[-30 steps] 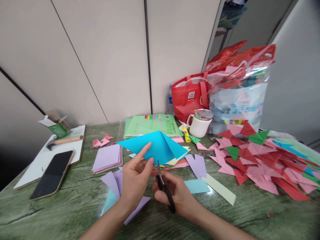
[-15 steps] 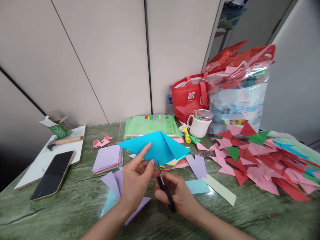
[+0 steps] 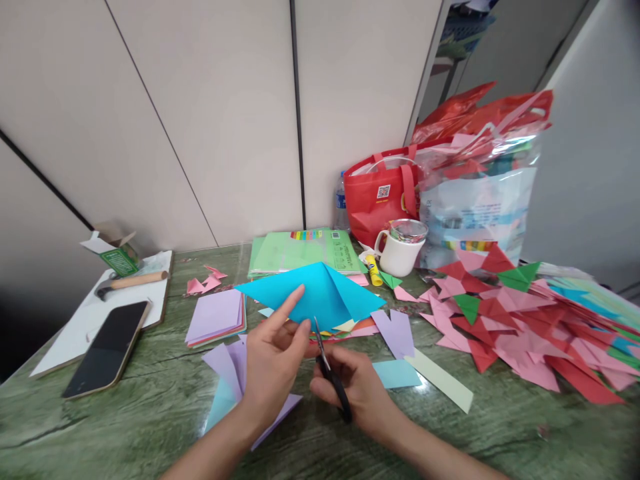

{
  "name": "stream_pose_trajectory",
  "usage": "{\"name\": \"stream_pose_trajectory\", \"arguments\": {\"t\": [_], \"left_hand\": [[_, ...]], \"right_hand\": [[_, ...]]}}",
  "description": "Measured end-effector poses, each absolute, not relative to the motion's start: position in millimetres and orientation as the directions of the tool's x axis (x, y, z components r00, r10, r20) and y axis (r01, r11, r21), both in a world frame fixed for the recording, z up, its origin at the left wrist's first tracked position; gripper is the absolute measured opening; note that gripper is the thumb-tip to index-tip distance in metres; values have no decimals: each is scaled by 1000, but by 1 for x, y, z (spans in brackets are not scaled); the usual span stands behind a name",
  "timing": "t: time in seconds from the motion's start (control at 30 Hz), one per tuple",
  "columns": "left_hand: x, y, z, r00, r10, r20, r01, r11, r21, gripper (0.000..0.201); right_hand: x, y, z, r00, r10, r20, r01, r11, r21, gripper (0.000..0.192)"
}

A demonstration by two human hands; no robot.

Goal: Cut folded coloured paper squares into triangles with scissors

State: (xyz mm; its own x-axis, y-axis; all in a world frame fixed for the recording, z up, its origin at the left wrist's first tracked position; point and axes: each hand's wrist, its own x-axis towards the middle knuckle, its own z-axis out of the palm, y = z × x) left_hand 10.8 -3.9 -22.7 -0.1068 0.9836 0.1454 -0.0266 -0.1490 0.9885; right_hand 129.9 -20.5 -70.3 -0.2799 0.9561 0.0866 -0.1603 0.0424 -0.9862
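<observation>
A folded sheet of blue paper (image 3: 320, 293) is held up over the middle of the table by my left hand (image 3: 280, 347). Its index finger lies along the paper's face, and the thumb sits near the lower edge. My right hand (image 3: 353, 383) is closed around black-handled scissors (image 3: 333, 377), fingers in the loops. The blades point upward, with the tip at the lower edge of the blue paper near my left thumb. Behind the blue paper, a pile of coloured paper (image 3: 367, 329) is partly hidden. Purple cut pieces (image 3: 233, 363) lie beside my left wrist.
A stack of square sheets (image 3: 215, 317) and a phone (image 3: 107, 350) lie left, with a hammer (image 3: 135, 283) on a white board. On the right spreads a heap of folded red, pink and green papers (image 3: 520, 320). A white mug (image 3: 400, 250) and red bag (image 3: 383, 193) stand behind.
The right corner of the blue paper has swung slightly outward to the right. Both hands and the scissors stay almost in place.
</observation>
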Motion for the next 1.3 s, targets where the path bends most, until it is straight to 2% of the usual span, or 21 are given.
{"name": "stream_pose_trajectory", "arguments": {"t": [0.27,0.93,1.13,1.3], "left_hand": [[11,-3,-24,-104,985,141,-40,-146,989,49],[11,-5,-26,-70,990,119,-97,-125,987,51],[8,-1,-29,-144,978,153,-48,-162,986,45],[9,0,-31,-189,964,188,-2,-192,981,45]], "right_hand": [[130,-21,-72,-264,961,77,-128,45,-991,13],[126,-22,-75,-232,970,69,-139,37,-990,27],[126,-22,-75,-220,975,33,-149,0,-989,23],[127,-21,-76,-224,973,64,-164,27,-986,24]]}}
